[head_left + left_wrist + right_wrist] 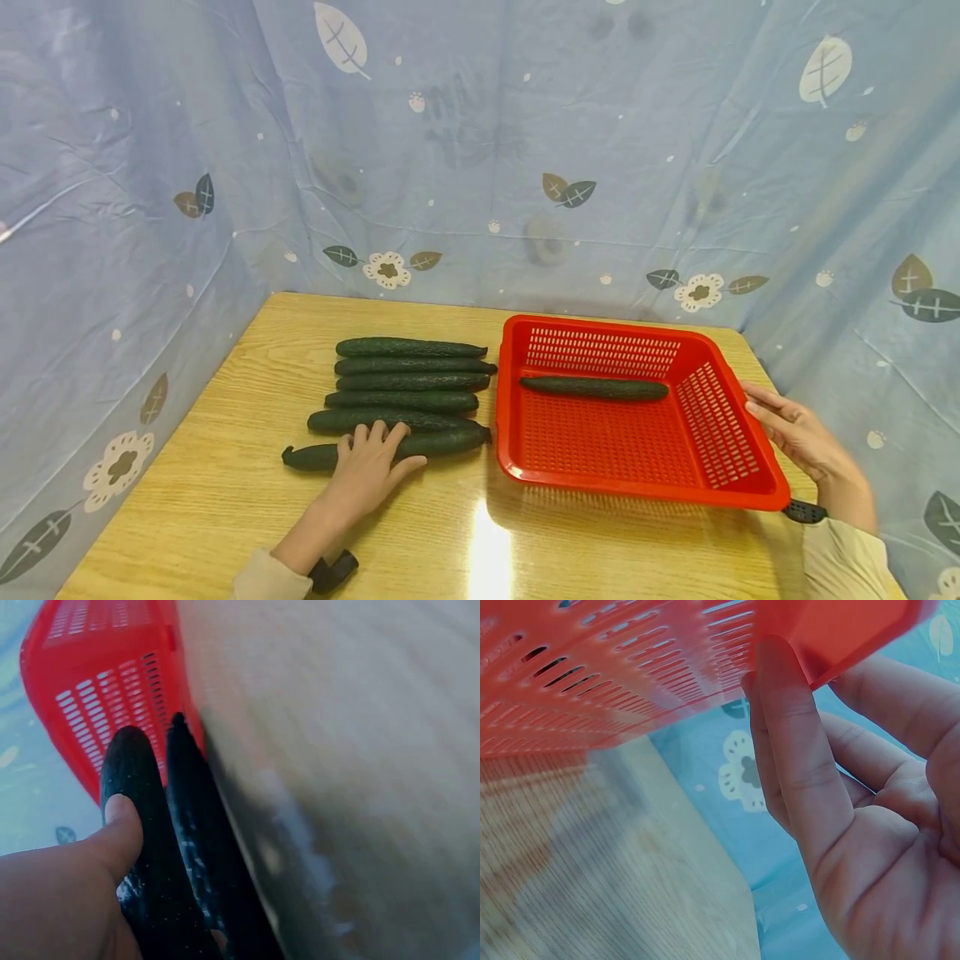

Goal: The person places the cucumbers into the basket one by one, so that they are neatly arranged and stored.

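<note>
My left hand [367,467] lies over the two nearest dark green cucumbers of a row on the table. In the left wrist view its thumb presses along the side of one cucumber [135,772], and a fingertip shows at the opposite side. Right beside it lies another cucumber [202,825], tip pointing at the basket. At the right end of the red slotted basket [645,492], my right hand [806,437] touches the rim from outside with nearly straight fingers [795,742]. A single cucumber [592,387] lies inside the basket, near its back wall.
Several more cucumbers [405,382] lie parallel behind the left hand, their ends close to the basket's left wall. The wooden table [210,467] reflects a bright light near its front. A blue patterned curtain [480,150] encloses the back and both sides.
</note>
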`<state>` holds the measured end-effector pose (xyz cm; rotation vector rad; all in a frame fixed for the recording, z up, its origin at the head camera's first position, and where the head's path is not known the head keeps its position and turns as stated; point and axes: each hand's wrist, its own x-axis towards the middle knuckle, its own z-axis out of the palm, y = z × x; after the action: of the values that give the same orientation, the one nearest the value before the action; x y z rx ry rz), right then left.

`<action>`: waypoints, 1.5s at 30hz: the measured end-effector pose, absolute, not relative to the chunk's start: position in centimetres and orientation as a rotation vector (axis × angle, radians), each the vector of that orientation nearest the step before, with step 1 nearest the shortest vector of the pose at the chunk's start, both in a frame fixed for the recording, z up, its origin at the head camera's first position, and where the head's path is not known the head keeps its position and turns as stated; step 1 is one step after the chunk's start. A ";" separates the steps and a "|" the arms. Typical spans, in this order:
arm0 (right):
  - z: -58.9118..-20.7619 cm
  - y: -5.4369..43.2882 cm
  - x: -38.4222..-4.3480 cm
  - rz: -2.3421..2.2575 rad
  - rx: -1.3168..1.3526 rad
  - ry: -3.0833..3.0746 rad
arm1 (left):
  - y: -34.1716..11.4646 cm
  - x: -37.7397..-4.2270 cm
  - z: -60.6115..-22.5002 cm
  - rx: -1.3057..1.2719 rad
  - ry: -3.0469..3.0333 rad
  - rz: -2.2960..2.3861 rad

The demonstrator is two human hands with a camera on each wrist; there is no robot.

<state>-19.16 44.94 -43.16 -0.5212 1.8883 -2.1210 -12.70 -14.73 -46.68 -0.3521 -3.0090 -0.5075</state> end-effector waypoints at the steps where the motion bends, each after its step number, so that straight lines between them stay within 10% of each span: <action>1: -43.2 44.9 -19.1 -2.121 -0.521 1.891 | -14.7 -12.7 -46.4 -0.345 -3.012 -0.511; 45: -43.2 44.9 -19.1 -2.103 -0.485 1.961 | -10.0 -15.7 -38.2 -0.490 -2.899 -0.328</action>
<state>-19.09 44.86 -43.20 -0.4854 1.9606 -2.1027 -15.74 -10.04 -38.19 -0.4896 -2.8993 -0.3277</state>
